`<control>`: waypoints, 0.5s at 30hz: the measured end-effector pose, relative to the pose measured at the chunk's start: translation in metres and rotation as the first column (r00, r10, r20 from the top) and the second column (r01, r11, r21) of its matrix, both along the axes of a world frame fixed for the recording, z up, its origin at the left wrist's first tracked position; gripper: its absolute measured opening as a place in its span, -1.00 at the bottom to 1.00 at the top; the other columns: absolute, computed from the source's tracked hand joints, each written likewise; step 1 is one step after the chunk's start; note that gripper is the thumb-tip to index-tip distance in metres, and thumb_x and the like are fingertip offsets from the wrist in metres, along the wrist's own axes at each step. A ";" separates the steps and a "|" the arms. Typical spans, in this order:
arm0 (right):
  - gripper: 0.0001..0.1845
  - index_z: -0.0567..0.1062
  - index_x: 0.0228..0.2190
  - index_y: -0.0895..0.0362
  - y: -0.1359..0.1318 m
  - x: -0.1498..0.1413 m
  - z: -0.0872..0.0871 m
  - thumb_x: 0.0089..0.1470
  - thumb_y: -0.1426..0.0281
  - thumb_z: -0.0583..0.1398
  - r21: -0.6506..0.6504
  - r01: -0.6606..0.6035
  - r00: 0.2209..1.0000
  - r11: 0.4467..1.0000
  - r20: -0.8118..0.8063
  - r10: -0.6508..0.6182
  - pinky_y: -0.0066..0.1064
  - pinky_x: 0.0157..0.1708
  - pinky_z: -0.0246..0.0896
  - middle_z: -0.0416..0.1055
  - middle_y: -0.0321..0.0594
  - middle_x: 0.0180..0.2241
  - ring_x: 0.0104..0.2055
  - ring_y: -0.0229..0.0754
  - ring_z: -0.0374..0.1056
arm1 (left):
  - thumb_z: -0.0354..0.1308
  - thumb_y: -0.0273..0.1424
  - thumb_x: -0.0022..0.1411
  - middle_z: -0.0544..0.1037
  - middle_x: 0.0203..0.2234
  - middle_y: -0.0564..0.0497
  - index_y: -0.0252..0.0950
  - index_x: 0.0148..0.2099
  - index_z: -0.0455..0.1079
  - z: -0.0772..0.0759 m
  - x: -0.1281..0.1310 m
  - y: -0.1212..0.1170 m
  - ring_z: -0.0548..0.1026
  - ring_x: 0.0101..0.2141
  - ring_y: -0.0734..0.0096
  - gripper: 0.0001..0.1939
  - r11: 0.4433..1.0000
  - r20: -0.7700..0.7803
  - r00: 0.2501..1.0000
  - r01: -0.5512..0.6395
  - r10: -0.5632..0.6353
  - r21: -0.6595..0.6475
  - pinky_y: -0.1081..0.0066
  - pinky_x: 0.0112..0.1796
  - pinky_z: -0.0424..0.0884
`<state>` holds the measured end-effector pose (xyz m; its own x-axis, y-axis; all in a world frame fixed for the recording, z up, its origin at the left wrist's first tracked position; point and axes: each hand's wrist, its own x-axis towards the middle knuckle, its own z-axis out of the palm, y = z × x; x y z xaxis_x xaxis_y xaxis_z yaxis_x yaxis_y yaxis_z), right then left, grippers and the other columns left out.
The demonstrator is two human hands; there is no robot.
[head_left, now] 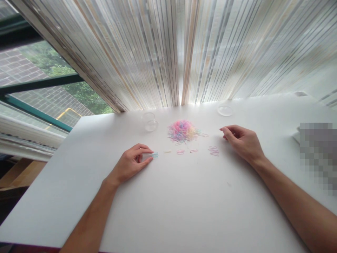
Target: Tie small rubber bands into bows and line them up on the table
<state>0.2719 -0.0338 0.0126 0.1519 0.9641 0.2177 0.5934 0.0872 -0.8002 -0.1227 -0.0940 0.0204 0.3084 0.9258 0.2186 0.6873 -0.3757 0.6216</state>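
Thin elastic bands in pastel colours lie in a loose pile on the white table. In front of the pile runs a row of small groups: light-blue rubber bands, a yellowish band, pink bands, another pink group and purple bands. My left hand has its thumb and fingertips at either side of the light-blue bands' left end, closed about them. Right of the purple group, my right hand hovers with thumb and forefinger pinched together; anything between them is too small to make out.
A clear round container stands left of the pile, and a clear round lid lies behind at right. A blurred grey object occupies the right edge. Striped curtains hang along the table's back edge, beside a window.
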 end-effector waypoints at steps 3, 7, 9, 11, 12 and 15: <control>-0.71 0.62 -0.37 0.07 0.000 0.000 0.001 0.10 0.13 0.22 -0.002 0.000 1.000 1.000 0.002 0.000 -0.38 -0.44 0.27 0.52 -0.25 -0.51 -0.50 -0.19 0.36 | 0.24 -0.34 0.29 0.52 -0.16 -0.02 -0.23 -0.18 0.59 0.000 0.000 0.000 0.27 -0.55 0.62 -0.87 1.000 -0.008 1.000 0.016 -0.016 0.009 0.52 -0.48 0.34; -0.71 0.62 -0.36 0.07 -0.001 0.000 0.001 0.10 0.13 0.22 -0.008 0.005 1.000 1.000 0.002 -0.005 -0.38 -0.44 0.27 0.52 -0.26 -0.50 -0.49 -0.19 0.36 | 0.23 -0.35 0.29 0.51 -0.16 -0.02 -0.23 -0.23 0.60 0.000 0.000 0.000 0.24 -0.56 0.65 -0.87 1.000 -0.023 0.999 0.028 -0.028 0.014 0.53 -0.50 0.33; -0.71 0.62 -0.36 0.07 -0.001 0.000 0.001 0.11 0.13 0.22 -0.010 0.005 1.000 1.000 0.001 -0.005 -0.38 -0.44 0.28 0.52 -0.26 -0.50 -0.49 -0.19 0.37 | 0.23 -0.34 0.28 0.51 -0.15 -0.02 -0.23 -0.23 0.60 0.000 0.000 -0.001 0.25 -0.56 0.65 -0.87 1.000 -0.036 0.999 0.025 -0.025 0.003 0.53 -0.49 0.33; -0.71 0.62 -0.37 0.07 -0.001 0.000 0.001 0.11 0.14 0.22 -0.009 0.000 1.000 1.000 0.004 0.000 -0.38 -0.44 0.28 0.52 -0.26 -0.50 -0.49 -0.19 0.37 | 0.23 -0.33 0.28 0.50 -0.15 -0.02 -0.23 -0.23 0.60 0.000 -0.001 -0.002 0.26 -0.56 0.64 -0.86 1.000 -0.055 0.998 0.019 -0.020 -0.008 0.53 -0.49 0.33; -0.71 0.62 -0.37 0.07 -0.002 -0.001 0.001 0.11 0.14 0.22 -0.007 -0.002 1.000 1.000 0.006 0.002 -0.38 -0.44 0.29 0.53 -0.26 -0.50 -0.49 -0.19 0.38 | 0.23 -0.32 0.28 0.50 -0.15 -0.02 -0.23 -0.23 0.60 0.001 0.000 -0.002 0.26 -0.56 0.64 -0.86 1.000 -0.064 0.998 0.018 -0.018 -0.011 0.52 -0.49 0.34; -0.71 0.62 -0.37 0.07 -0.002 -0.001 0.002 0.12 0.14 0.22 0.010 -0.011 1.000 1.000 0.006 0.011 -0.37 -0.44 0.30 0.53 -0.26 -0.51 -0.49 -0.18 0.38 | 0.24 -0.31 0.28 0.50 -0.15 -0.02 -0.22 -0.24 0.61 0.001 -0.001 -0.002 0.25 -0.56 0.64 -0.85 1.000 -0.087 0.996 0.020 -0.021 -0.008 0.52 -0.49 0.34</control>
